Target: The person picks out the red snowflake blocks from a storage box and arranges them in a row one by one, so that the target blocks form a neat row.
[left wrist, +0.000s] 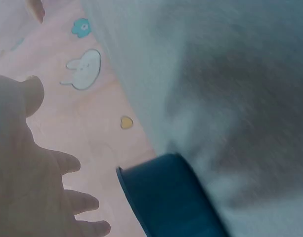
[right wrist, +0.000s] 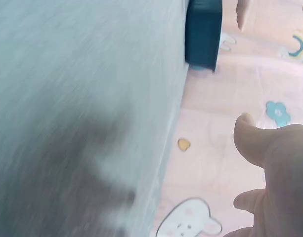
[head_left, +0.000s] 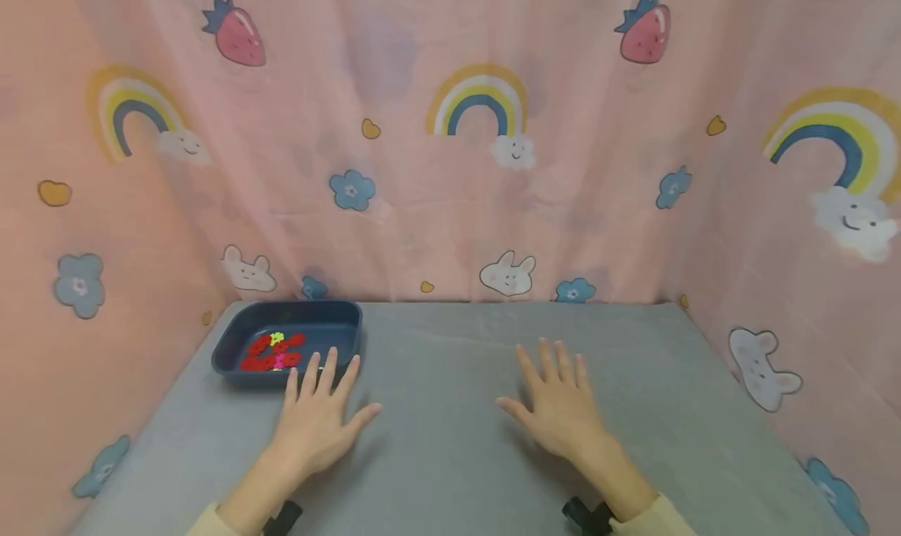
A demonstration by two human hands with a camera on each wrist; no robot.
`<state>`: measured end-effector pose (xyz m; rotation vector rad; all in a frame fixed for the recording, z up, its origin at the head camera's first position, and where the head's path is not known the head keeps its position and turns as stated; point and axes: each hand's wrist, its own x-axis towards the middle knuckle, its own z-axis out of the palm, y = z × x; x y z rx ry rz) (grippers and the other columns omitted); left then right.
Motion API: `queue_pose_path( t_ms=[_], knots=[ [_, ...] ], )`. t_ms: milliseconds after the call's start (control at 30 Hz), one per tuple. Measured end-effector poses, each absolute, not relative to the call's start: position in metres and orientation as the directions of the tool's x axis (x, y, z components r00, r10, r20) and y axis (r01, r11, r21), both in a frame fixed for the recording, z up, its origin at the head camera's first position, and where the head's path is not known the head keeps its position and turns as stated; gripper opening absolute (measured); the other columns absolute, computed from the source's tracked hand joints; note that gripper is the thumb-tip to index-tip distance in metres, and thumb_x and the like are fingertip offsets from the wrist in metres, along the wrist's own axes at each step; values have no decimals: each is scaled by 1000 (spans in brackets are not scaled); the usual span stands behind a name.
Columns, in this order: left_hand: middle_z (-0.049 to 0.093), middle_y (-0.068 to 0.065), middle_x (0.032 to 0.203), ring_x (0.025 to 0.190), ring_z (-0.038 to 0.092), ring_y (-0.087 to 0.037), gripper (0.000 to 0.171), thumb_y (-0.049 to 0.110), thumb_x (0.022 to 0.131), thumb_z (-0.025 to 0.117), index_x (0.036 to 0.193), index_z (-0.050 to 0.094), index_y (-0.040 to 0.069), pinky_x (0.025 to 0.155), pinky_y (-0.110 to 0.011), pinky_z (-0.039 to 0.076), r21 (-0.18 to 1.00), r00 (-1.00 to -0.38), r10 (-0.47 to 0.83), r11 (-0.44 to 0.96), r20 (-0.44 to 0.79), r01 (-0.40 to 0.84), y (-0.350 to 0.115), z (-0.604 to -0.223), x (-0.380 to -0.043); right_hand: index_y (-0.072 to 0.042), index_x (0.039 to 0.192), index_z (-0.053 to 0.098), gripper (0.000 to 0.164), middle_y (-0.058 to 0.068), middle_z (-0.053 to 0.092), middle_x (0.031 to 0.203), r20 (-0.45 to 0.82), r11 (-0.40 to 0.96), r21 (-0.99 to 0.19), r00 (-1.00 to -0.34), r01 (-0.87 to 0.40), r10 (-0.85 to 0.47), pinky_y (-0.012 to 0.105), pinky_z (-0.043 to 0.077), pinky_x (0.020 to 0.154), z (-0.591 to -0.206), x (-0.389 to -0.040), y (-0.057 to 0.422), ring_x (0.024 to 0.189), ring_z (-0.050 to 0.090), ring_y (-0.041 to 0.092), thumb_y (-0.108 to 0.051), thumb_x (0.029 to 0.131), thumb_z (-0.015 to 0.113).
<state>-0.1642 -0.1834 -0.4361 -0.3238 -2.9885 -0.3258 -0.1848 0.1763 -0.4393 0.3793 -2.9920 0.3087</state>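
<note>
The left hand (head_left: pixel 317 426), fingers spread wide, hovers over the grey table (head_left: pixel 436 434), its fingertips overlapping the near right rim of the navy tray (head_left: pixel 338 321) in the head view. That tray sits at the table's far left, holding red pieces (head_left: pixel 251 363), a yellow piece (head_left: pixel 277 338) and a pink piece (head_left: pixel 279 360); its raised walls surround them. The right hand (head_left: pixel 561 411), also wide, hovers right of centre, well apart from the tray. A pink patterned curtain (head_left: pixel 450 231) closes off the far, left and right sides.
</note>
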Motion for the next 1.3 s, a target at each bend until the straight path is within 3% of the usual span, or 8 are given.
queue_pose_path(
  t_ms=[200,667,933,1300],
  knots=[
    [19,-24,165,152,11,-49,82,68,99,44,160,32,14,117,-70,6,197,-975,163,962,148,191,-202,-438,-162,-12,160,30,85,26,19,165,138,931,-200,-949,-306,-282,65,4,120,-441,-192,154,153,9,46,-64,98,53],
    [29,-34,158,144,25,-54,73,50,102,54,156,37,3,114,-71,21,194,-964,141,963,226,186,-257,-432,-170,-12,159,34,76,25,30,161,158,897,-252,-930,-363,-332,62,17,120,-432,-222,99,150,22,45,-60,101,49],
    [35,-39,150,136,33,-57,67,42,105,52,150,40,-6,107,-75,29,286,-966,43,951,255,118,-294,-430,-168,-8,155,39,70,27,38,156,171,834,-363,-910,-415,-378,59,28,117,-434,-227,58,145,34,44,-53,103,51],
    [46,-36,140,127,41,-57,49,28,106,51,137,50,-10,101,-74,34,392,-908,-44,910,416,135,-322,-421,-182,-9,152,45,61,24,44,152,180,746,-549,-925,-376,-334,56,38,113,-431,-241,22,139,45,41,-45,104,53]
  ],
)
